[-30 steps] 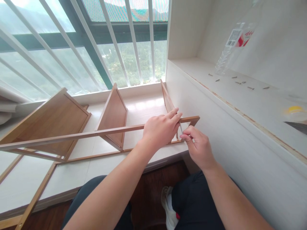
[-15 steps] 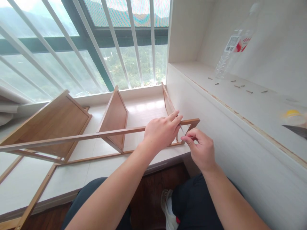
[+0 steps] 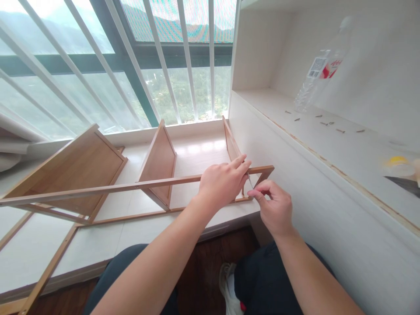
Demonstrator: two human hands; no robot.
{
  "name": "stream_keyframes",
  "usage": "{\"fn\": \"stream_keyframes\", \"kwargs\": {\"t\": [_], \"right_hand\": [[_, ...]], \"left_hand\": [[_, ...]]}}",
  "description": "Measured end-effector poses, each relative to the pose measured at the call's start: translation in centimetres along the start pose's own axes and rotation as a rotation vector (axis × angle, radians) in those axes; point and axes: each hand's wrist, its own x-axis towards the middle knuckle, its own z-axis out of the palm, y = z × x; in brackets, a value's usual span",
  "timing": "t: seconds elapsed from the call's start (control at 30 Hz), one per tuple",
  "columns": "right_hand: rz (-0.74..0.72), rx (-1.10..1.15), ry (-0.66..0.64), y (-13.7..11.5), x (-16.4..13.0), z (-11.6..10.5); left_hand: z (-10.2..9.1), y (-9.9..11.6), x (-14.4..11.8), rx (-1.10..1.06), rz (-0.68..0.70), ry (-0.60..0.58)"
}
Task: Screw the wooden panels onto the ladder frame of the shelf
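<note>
Two hands on the job, both at the right end of the wooden rack frame point(image 3: 98, 189). Frame lies on its side on the white window ledge point(image 3: 193, 153), long rails running left to right, three panels standing up from it.

Left hand point(image 3: 223, 183): draped over the near top rail point(image 3: 164, 181) close to its right corner, fingers curled down over the far side, index stretched toward the corner joint. Grip closed on the rail, pressing it.

Right hand point(image 3: 274, 208): just right of the left one, nearly touching it. Thumb and fingertips pinch a thin metal tool point(image 3: 249, 180), slim shaft angled up and left toward the rail's underside beside the left index finger. Grip closed on the tool. Tip of the shaft too small to make out; cannot tell whether it sits in a screw.

Right-hand panel point(image 3: 230, 142) stands right against the white cabinet wall point(image 3: 295, 183). Middle panel point(image 3: 159, 164) upright, left panel point(image 3: 72, 164) leaning, well to the left.

Shelf point(image 3: 328, 144) on the right, higher than the ledge: several small dark screws point(image 3: 324, 124) scattered along it, a clear plastic bottle point(image 3: 316, 74) with a red-and-white label standing far back, a blurred yellow item point(image 3: 398, 162) at the right edge.

Far side: window with white bars point(image 3: 131, 57), green hills beyond. Near side: my knees in dark trousers, a white shoe point(image 3: 229, 288) on the dark wood floor.
</note>
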Motion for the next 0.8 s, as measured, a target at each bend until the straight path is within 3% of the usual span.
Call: {"fn": "stream_keyframes", "kwargs": {"t": [0.23,0.4,0.67,0.8], "right_hand": [[-0.019,0.025,0.067,0.2,-0.1,0.3],[0.059,0.093,0.107,0.2,-0.4,1.0],[0.276,0.407,0.146,0.5,-1.2,2.9],[0.387,0.665,0.16,0.0,-1.4,3.9]], "left_hand": [[-0.1,0.0,0.0,-0.004,-0.007,0.002],[0.0,0.0,0.0,-0.009,-0.017,0.006],[0.2,-0.1,-0.1,-0.002,-0.002,0.044],[0.2,-0.1,-0.1,-0.01,0.003,0.046]]}}
